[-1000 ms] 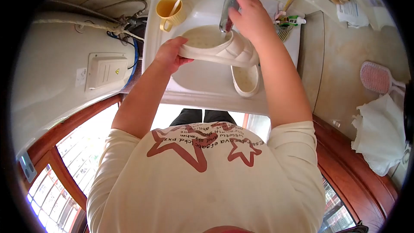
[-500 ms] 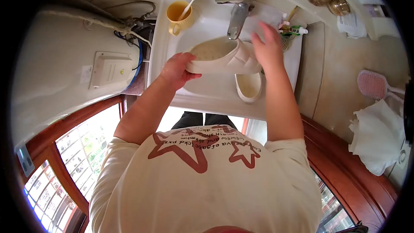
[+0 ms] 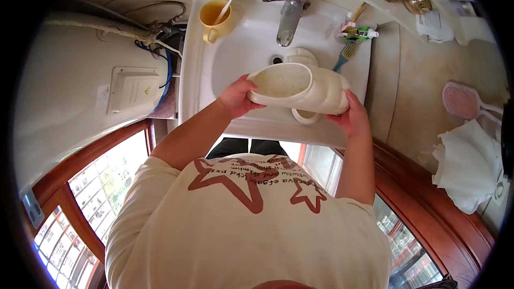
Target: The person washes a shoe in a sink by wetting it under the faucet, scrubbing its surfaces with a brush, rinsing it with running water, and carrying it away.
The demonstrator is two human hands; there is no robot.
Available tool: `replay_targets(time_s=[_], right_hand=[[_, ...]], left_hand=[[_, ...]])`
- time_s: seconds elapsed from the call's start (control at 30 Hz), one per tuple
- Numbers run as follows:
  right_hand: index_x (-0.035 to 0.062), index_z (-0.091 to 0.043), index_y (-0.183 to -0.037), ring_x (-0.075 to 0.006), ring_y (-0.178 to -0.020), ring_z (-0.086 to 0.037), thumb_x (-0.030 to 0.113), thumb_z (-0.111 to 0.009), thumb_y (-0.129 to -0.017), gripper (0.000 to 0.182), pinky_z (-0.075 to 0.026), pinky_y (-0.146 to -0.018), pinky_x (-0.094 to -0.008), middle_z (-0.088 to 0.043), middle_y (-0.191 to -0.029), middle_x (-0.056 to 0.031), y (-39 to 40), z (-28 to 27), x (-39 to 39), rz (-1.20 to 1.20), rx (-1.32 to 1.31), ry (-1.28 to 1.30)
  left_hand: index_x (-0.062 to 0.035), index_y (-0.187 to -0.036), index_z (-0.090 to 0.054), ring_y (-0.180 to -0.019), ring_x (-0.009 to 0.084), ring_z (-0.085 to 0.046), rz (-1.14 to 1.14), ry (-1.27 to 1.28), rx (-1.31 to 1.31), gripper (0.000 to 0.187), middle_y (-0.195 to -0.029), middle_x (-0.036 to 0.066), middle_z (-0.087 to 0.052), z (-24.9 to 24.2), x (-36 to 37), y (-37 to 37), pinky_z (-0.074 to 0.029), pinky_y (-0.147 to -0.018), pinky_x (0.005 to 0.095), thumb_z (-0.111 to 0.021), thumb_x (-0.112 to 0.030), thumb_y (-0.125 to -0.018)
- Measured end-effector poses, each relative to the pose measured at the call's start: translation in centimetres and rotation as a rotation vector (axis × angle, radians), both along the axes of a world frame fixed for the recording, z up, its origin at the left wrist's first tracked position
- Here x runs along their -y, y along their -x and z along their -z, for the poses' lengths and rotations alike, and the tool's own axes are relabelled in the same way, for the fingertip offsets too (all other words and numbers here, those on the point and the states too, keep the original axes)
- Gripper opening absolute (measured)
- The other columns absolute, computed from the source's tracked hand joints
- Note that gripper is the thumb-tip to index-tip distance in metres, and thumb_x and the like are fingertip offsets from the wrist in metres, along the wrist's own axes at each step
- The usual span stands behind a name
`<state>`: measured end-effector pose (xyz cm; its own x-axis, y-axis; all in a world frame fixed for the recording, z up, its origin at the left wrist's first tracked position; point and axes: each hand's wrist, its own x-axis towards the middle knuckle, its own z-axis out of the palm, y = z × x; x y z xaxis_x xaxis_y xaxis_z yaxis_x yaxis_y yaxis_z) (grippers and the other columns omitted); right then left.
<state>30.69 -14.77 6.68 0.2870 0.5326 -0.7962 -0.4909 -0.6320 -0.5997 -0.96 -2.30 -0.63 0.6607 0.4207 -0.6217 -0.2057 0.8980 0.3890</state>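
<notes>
A cream slip-on shoe (image 3: 326,88) is held level above the washbasin (image 3: 225,61), its opening facing up and showing a wet-looking insole. My left hand (image 3: 240,98) grips the heel end, thumb on the rim. At the toe end, my right hand (image 3: 353,113) is closed around the puffy upper. Below it in the basin lies a second cream shoe (image 3: 301,56), mostly covered by the held one. The chrome faucet (image 3: 289,21) stands behind, with no water seen running from its spout. A dark drain hole (image 3: 276,60) shows beside the second shoe.
On the basin's back left corner stands a yellow cup (image 3: 215,17) with a toothbrush (image 3: 227,6). A blue-handled brush (image 3: 345,57) and toothpaste tubes (image 3: 361,33) sit at the right. A pink hairbrush (image 3: 461,101) and white cloth (image 3: 465,163) are further right.
The shoe has come away from under the faucet, toward my body, and its opening now tips toward me. My right hand, free before, has taken hold of the toe end.
</notes>
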Motion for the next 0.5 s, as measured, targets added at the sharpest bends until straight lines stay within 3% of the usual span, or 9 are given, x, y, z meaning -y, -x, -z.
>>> replay_targets(time_s=[0.07,0.17,0.27,0.4,0.5], right_hand=[[0.0100,-0.043,-0.138,-0.0253,-0.100,-0.065,0.035,-0.057,-0.096,0.051,-0.058,-0.070,-0.0435,-0.061,-0.122,-0.0088,0.2,-0.9,0.9,0.040,0.058,-0.051],[0.0095,-0.042,-0.138,-0.0248,-0.096,-0.066,0.028,-0.062,-0.094,0.052,-0.059,-0.062,-0.0377,-0.060,-0.123,-0.0095,0.8,-3.2,1.6,0.060,0.202,-0.131],[0.0070,-0.042,-0.138,-0.0232,-0.095,-0.066,0.020,-0.067,-0.090,0.056,-0.058,-0.056,-0.0349,-0.060,-0.122,-0.0104,2.6,-6.0,1.6,0.122,0.325,-0.131],[0.0036,-0.042,-0.136,-0.0202,-0.098,-0.064,0.009,-0.073,-0.082,0.062,-0.058,-0.066,-0.0326,-0.060,-0.120,-0.0116,4.7,-7.4,2.1,0.060,0.593,-0.323],[0.0014,-0.044,-0.134,-0.0197,-0.101,-0.063,0.005,-0.076,-0.078,0.064,-0.056,-0.076,-0.0333,-0.061,-0.117,-0.0118,5.5,-7.3,2.3,0.019,0.772,-0.521]], left_hand=[[-0.0107,-0.137,-0.040,-0.112,0.0272,-0.058,0.061,0.020,-0.029,0.055,-0.127,0.010,-0.054,0.2,0.1,-0.9,-0.053,-0.088,0.0478,-0.060,-0.022,-0.087],[-0.0120,-0.136,-0.040,-0.111,0.0264,-0.057,0.078,0.022,-0.120,0.052,-0.127,0.010,-0.054,3.2,-0.1,-2.7,-0.050,-0.091,0.0473,-0.060,-0.029,-0.091],[-0.0123,-0.137,-0.039,-0.110,0.0278,-0.057,0.009,0.130,-0.146,0.055,-0.126,0.010,-0.053,1.1,-0.3,-4.8,-0.049,-0.093,0.0470,-0.062,-0.032,-0.092],[-0.0105,-0.136,-0.042,-0.112,0.0295,-0.055,-0.039,0.136,-0.133,0.050,-0.126,0.010,-0.053,-0.7,-0.6,-6.6,-0.049,-0.094,0.0475,-0.060,-0.030,-0.093],[-0.0110,-0.130,-0.049,-0.115,0.0270,-0.054,-0.177,0.175,-0.359,0.038,-0.120,0.010,-0.057,-1.5,-0.6,-7.5,-0.048,-0.096,0.0448,-0.054,-0.031,-0.097]])
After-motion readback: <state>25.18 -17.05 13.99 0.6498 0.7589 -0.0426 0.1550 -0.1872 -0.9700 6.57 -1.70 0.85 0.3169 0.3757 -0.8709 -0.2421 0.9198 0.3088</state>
